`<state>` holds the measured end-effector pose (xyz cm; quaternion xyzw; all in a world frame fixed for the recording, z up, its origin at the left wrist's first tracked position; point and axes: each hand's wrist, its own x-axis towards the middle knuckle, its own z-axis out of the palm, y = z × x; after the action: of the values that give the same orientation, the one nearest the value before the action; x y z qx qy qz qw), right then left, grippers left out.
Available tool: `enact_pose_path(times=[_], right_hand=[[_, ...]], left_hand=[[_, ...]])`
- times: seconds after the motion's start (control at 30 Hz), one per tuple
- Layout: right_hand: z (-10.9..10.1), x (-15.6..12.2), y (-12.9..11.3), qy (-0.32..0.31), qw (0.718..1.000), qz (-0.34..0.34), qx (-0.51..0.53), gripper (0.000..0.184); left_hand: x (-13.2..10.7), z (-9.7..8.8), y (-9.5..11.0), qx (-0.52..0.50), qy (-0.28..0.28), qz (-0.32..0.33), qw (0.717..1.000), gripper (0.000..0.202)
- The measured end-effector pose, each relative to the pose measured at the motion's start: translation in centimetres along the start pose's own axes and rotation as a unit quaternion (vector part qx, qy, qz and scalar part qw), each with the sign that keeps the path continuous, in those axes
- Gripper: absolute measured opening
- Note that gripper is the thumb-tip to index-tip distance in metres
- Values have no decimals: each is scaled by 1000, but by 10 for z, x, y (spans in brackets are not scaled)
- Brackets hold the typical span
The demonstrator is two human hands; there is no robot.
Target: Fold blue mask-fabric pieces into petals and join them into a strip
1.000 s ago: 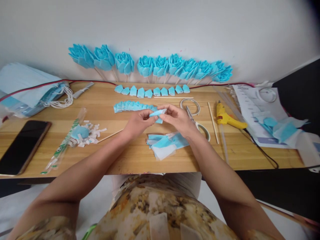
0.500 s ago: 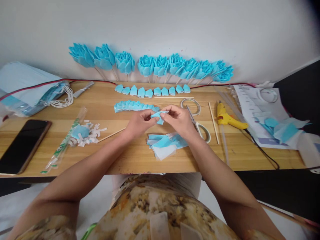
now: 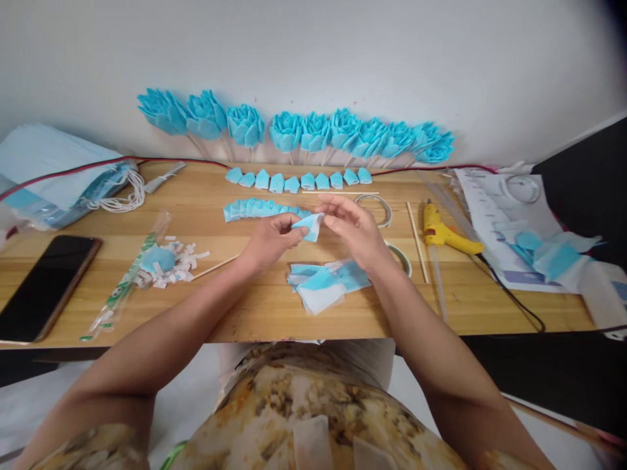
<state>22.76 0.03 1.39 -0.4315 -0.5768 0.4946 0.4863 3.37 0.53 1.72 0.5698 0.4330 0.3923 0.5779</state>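
My left hand pinches a small folded piece of blue-and-white fabric between thumb and fingers. Close to the piece's white right edge is my right hand, its fingers spread and holding nothing that I can see. Below the hands lies a loose stack of blue and white fabric pieces. Just beyond them runs an overlapping row of folded blue petals, and behind it a line of separate folded petals. The right hand and forearm hide most of a pair of scissors.
Blue fabric flowers on sticks lean along the wall. To the right are a tape roll, a yellow glue gun with its cord, and papers. At left lie a phone, paper scraps and a bag of masks.
My right hand has let go of the fabric piece and moved slightly right, its fingers opening. The left hand keeps its pinch, and the piece's white edge now shows.
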Motion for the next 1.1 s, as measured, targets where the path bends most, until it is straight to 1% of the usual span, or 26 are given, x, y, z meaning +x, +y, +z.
enact_pose_path(times=[0.1,0.33,0.4,0.47,0.53,0.6,0.67,0.73,0.87,1.03,1.1], right_hand=[[3,0,-1,-8,1000,-16,-8,39],[4,1,3,-16,999,-13,-43,46],[5,0,4,-13,997,-28,-67,44],[7,-2,3,0,993,-59,-101,39],[10,-4,1,16,983,-103,-149,38],[11,-7,-1,24,966,-152,-208,39],[11,-8,-4,20,946,-200,-256,41],[11,-9,-6,11,930,-236,-281,43],[9,-10,-7,-1,913,-268,-309,47],[9,-10,-8,-8,879,-316,-357,50],[9,-9,-7,-7,870,-331,-364,52]], left_hand=[[-1,1,3,6,-2,-3,1000,26],[-4,3,10,42,-17,4,999,23],[-5,3,10,44,-20,4,999,24],[-4,3,10,45,-20,3,999,24],[-4,2,9,46,-20,2,999,24],[-4,2,9,42,-20,-3,999,24],[-4,2,9,27,-17,-10,999,25],[-4,2,9,11,-13,-15,1000,26],[-3,1,9,0,-11,-12,1000,28],[-3,1,6,0,0,5,1000,25],[-3,0,5,-1,3,10,1000,25]])
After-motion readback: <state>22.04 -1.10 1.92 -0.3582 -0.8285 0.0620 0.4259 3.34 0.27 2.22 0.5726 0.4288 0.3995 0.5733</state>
